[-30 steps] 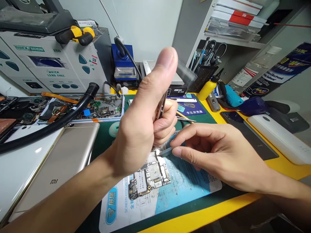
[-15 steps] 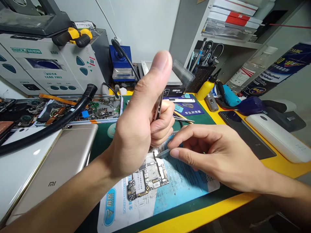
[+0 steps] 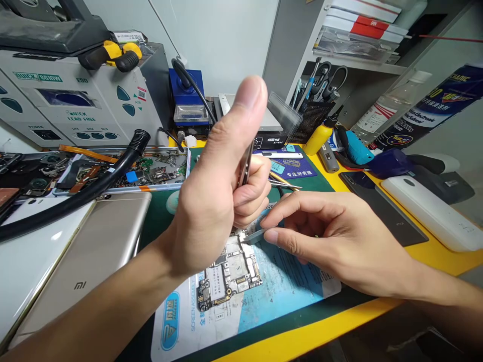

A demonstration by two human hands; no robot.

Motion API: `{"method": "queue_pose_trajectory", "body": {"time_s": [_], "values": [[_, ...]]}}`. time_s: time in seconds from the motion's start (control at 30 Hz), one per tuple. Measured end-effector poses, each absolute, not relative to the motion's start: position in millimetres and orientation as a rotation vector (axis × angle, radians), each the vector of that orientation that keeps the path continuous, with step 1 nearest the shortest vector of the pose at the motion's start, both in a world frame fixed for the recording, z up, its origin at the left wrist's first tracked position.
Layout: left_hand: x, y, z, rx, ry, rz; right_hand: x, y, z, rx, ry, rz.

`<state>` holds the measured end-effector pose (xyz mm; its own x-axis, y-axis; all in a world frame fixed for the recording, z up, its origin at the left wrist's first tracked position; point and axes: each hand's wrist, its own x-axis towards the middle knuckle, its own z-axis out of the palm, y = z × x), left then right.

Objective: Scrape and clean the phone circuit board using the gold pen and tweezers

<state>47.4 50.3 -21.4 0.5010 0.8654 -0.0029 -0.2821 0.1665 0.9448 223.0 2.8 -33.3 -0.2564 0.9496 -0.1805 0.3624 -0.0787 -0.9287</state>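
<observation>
A phone circuit board (image 3: pixel 238 266) lies on a blue and white printed mat (image 3: pixel 279 296). My left hand (image 3: pixel 211 201) is wrapped round a dark, slim metal tool (image 3: pixel 246 166), its thumb pointing up; the lower end of the tool is hidden by the fingers. This hand covers the upper left of the board. From the right, my right hand (image 3: pixel 324 236) pinches a thin grey blade (image 3: pixel 254 237) between thumb and forefinger. The blade's tip meets the upper right edge of the board.
Two phones, one gold (image 3: pixel 86 256), lie at the left below a black hose (image 3: pixel 90 186). Behind stand a grey QUICK station (image 3: pixel 75 100) and a tray of parts (image 3: pixel 162 168). A yellow bottle (image 3: pixel 319 137), dark phone (image 3: pixel 385 206) and white case (image 3: pixel 430 213) are at the right.
</observation>
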Motion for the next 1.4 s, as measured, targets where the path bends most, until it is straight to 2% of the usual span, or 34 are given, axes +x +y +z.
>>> {"method": "queue_pose_trajectory", "body": {"time_s": [1.23, 1.4], "values": [[45.0, 54.6, -20.3, 1.151, 0.665, 0.906, 222.4, 1.4, -31.5, -1.408, -1.641, 1.385], [39.6, 59.3, -25.5, 1.217, 0.558, 0.805, 222.9, 1.5, -32.6, -1.39, -1.65, 1.376]]}}
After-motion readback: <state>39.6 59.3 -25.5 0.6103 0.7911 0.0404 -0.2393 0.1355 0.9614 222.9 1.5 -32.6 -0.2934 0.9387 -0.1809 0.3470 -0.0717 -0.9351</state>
